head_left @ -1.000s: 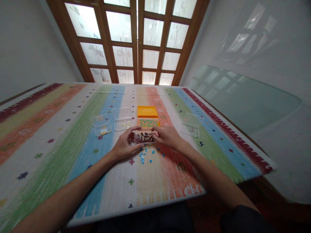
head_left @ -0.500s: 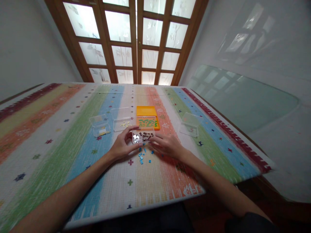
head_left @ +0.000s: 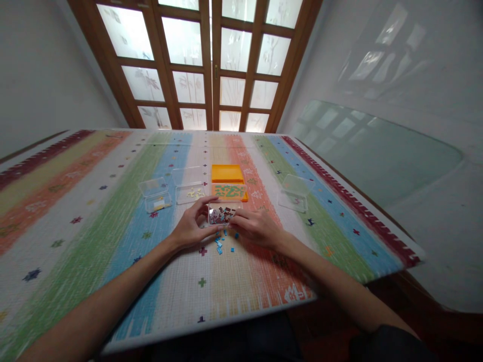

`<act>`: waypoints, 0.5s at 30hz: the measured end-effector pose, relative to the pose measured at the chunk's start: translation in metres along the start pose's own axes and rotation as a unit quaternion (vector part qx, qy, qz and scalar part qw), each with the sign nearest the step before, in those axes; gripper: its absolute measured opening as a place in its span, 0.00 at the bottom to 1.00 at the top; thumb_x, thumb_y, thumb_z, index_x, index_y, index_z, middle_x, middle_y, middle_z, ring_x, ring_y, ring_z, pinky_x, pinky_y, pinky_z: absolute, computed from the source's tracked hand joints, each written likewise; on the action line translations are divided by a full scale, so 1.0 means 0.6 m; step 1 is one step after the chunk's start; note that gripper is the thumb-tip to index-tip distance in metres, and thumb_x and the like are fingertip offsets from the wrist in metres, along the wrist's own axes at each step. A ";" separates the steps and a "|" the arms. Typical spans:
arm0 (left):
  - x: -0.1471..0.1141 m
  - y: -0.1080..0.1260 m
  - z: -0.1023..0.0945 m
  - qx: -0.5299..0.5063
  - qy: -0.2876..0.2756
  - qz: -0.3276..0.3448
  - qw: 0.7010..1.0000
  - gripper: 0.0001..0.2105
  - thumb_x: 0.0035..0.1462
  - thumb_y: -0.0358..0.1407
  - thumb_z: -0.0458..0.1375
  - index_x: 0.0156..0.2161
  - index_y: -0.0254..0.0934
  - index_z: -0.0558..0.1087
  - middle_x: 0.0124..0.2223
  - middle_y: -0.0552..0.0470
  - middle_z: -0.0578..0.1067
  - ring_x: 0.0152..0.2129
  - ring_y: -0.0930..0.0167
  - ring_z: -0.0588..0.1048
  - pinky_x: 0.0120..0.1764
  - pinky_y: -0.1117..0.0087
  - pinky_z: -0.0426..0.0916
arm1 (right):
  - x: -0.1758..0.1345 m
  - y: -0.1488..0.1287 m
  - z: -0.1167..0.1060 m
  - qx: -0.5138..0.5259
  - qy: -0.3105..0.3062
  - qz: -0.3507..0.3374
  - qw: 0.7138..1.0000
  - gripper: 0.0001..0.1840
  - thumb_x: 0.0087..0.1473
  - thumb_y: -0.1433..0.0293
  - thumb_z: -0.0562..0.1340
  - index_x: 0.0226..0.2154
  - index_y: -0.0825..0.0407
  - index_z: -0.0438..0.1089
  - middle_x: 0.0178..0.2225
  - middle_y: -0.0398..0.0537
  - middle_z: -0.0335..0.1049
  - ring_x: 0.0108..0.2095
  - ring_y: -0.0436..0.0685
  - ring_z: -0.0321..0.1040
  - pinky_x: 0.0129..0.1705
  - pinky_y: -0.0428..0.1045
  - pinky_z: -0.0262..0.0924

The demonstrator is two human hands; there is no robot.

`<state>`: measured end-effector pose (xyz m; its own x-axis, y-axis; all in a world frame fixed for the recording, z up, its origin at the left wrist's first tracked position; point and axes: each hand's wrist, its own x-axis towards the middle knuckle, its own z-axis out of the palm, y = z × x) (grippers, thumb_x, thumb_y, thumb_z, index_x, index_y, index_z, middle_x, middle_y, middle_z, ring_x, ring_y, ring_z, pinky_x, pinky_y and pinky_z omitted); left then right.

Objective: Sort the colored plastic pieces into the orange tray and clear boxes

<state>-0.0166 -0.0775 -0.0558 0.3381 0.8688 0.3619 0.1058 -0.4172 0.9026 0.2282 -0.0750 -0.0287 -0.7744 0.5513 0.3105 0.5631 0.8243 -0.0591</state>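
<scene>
My left hand (head_left: 192,225) is closed around the left end of a small clear plastic box (head_left: 210,215), thumb along the near side and fingers at the far side. Inside lie many tiny brown, dark and greyish toy bricks (head_left: 225,213). At the box's right end is my right hand (head_left: 256,226), its fingers curled together on the edge; the fingertips are partly hidden. Loose blue bricks (head_left: 219,246) lie scattered on the tablecloth just in front of the box. Behind it, green bricks (head_left: 229,191) show in an open orange case (head_left: 227,172).
Left of the case stands an open clear box (head_left: 180,195) with pale yellow pieces. Farther left is another open clear box (head_left: 157,202) holding a few pieces. A third open clear box (head_left: 293,202) sits to the right. A striped cloth (head_left: 181,296) covers the table.
The box has shifted slightly right and the bricks in it have spread about. My right hand's fingers have drawn together at its right end. My left hand keeps its hold.
</scene>
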 end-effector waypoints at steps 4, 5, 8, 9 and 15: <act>0.000 0.002 0.001 0.039 -0.022 0.007 0.999 0.39 0.54 0.37 0.72 0.68 0.40 0.60 0.49 0.45 0.79 0.43 0.64 0.80 0.48 0.60 0.75 | -0.004 0.016 -0.016 -0.030 0.004 0.006 1.000 0.19 0.72 0.68 0.51 0.39 0.54 0.76 0.38 0.52 0.74 0.28 0.51 0.61 0.28 0.49 0.43; 0.000 0.002 0.001 0.045 -0.019 0.011 0.999 0.40 0.55 0.37 0.71 0.69 0.41 0.59 0.50 0.44 0.79 0.44 0.64 0.80 0.47 0.61 0.75 | -0.006 0.024 -0.020 -0.036 0.008 0.012 0.999 0.19 0.72 0.68 0.50 0.39 0.54 0.76 0.38 0.52 0.75 0.28 0.51 0.61 0.28 0.49 0.43; 0.001 -0.001 0.001 0.049 0.010 0.036 0.998 0.40 0.56 0.36 0.70 0.69 0.46 0.57 0.62 0.39 0.72 0.46 0.64 0.79 0.44 0.63 0.75 | -0.017 0.057 -0.033 -0.054 0.031 0.034 0.998 0.20 0.73 0.68 0.50 0.40 0.54 0.76 0.36 0.52 0.74 0.28 0.51 0.62 0.28 0.48 0.44; 0.002 -0.003 0.002 0.049 0.016 0.043 0.998 0.39 0.56 0.35 0.70 0.69 0.47 0.57 0.66 0.38 0.68 0.46 0.65 0.79 0.43 0.64 0.75 | -0.022 0.070 -0.036 -0.062 0.038 0.044 0.996 0.20 0.73 0.68 0.50 0.40 0.55 0.76 0.36 0.52 0.74 0.28 0.51 0.62 0.28 0.48 0.45; 0.003 -0.010 0.002 0.043 0.019 0.036 0.998 0.33 0.60 0.33 0.66 0.67 0.45 0.60 0.62 0.40 0.70 0.39 0.70 0.79 0.41 0.66 0.75 | -0.049 0.145 -0.042 -0.098 0.056 0.121 0.986 0.23 0.72 0.59 0.52 0.34 0.54 0.76 0.34 0.52 0.75 0.27 0.51 0.63 0.28 0.48 0.44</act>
<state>-0.0154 -0.0740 -0.0609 0.3120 0.8445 0.4353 0.1636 -0.4990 0.8510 0.3073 -0.0229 -0.0191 -0.5801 0.7022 0.4128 0.7809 0.6236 0.0366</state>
